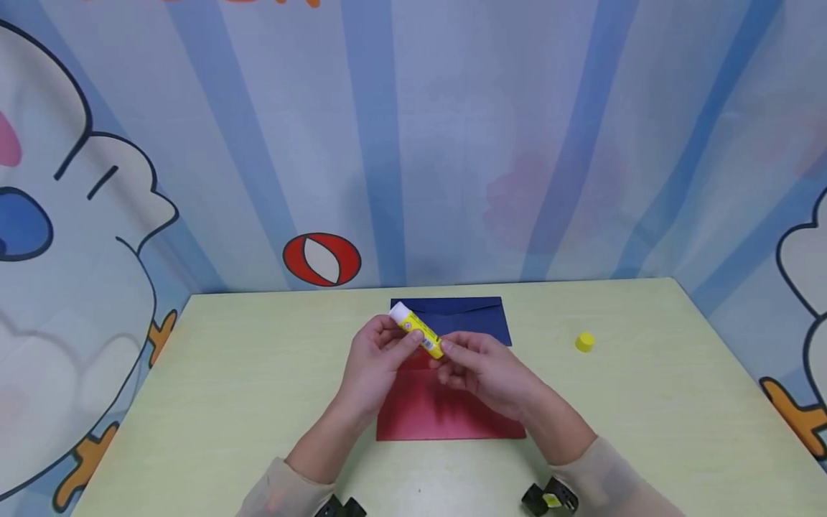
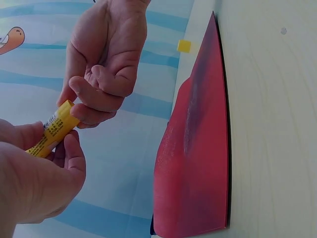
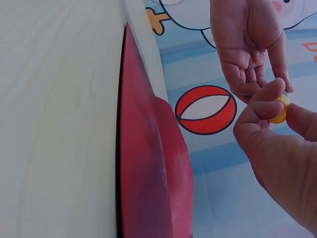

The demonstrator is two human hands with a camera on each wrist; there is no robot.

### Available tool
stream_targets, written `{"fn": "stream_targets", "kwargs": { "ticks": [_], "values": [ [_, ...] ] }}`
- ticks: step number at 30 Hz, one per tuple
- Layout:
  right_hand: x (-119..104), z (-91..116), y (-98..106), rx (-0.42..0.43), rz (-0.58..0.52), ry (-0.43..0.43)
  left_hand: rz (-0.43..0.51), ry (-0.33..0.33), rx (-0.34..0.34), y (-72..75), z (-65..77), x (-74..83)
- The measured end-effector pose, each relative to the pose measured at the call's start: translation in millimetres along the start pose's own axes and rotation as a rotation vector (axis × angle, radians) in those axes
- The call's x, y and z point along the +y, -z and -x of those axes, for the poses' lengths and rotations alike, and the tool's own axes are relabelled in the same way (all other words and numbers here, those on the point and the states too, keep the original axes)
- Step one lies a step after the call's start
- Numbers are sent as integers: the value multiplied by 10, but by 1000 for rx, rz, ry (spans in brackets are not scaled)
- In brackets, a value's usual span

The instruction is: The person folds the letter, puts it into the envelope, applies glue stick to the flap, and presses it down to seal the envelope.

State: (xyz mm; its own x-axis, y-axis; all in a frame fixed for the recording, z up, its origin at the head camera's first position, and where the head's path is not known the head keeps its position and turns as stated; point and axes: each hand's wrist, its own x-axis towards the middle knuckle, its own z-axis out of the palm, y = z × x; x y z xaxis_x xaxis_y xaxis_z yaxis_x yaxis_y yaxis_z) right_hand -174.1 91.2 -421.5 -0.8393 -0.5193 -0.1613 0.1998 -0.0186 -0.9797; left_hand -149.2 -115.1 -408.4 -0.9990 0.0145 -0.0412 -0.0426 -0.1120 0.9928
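Note:
A yellow glue stick (image 1: 421,334) with its white end bare points up and to the left, held above the envelopes. My left hand (image 1: 376,359) grips its barrel between thumb and fingers. At the lower end, the thumb and fingers of my right hand (image 1: 486,370) pinch the yellow base (image 3: 280,110). Beneath both hands lies a red envelope (image 1: 452,416), its flap raised in the left wrist view. A dark blue envelope (image 1: 478,319) shows just behind it, partly covered by the red one and the hands.
The glue stick's yellow cap (image 1: 584,342) stands on the pale table (image 1: 646,416) to the right of the envelopes. Behind the table hangs a blue striped backdrop (image 1: 446,143) with cartoon figures.

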Motion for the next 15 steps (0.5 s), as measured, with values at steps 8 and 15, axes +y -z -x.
{"fn": "stream_targets", "kwargs": {
  "ticks": [8,15],
  "values": [
    [-7,30,-137,175,405,232,2,24,26,-5,-10,12],
    [9,18,-74,92,322,171,1,23,23,-11,1,2]
  ]
}}
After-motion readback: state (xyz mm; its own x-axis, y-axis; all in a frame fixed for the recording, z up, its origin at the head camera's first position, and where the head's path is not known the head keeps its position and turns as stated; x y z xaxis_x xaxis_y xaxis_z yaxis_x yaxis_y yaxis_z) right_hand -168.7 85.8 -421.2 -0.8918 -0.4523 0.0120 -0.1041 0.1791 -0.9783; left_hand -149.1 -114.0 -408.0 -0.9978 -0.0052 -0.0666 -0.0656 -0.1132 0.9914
